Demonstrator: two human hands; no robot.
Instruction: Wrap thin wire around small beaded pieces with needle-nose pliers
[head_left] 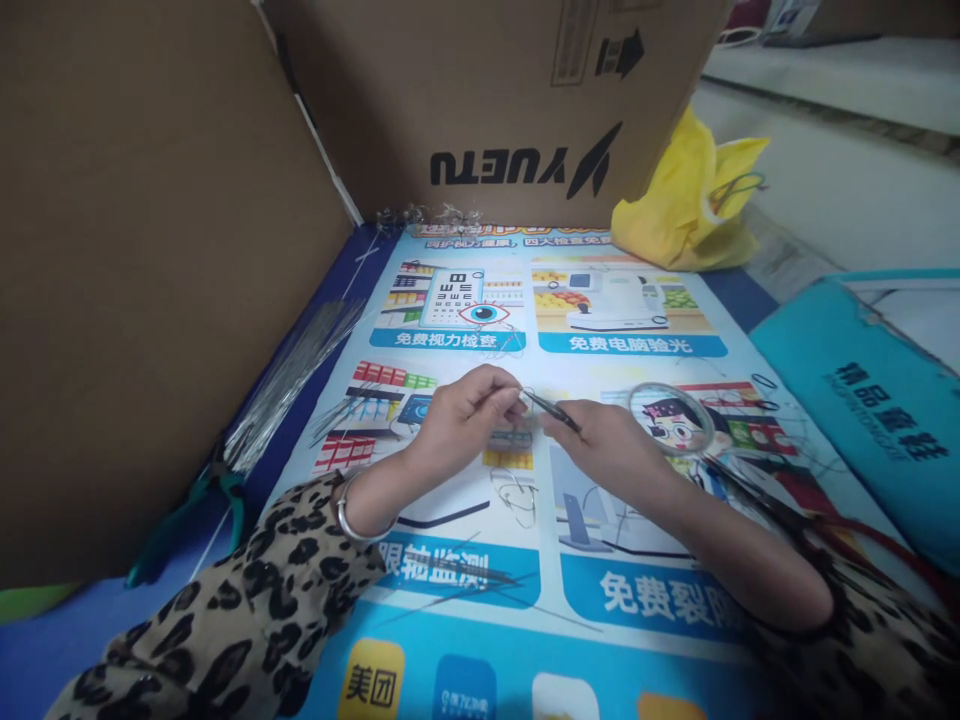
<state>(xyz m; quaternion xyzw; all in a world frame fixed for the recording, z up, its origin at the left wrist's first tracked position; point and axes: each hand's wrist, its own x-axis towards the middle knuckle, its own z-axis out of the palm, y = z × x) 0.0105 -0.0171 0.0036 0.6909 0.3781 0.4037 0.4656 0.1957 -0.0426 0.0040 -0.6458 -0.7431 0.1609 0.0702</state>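
Note:
My left hand is closed in a pinch on a thin metal wire, over the middle of the printed poster sheet. Closed around slim dark needle-nose pliers, my right hand meets it from the right. The pliers' tips touch or nearly touch the wire close to my left fingertips; the handles are hidden in my palm. Below the hands lies a bent wire piece on the poster. Loose dark wires lie nearer to me.
A bundle of straight silvery wires and green-handled pliers lie at left. A clear round ring and a red-handled tool are by my right arm. Cardboard, a yellow bag and a teal box surround the poster.

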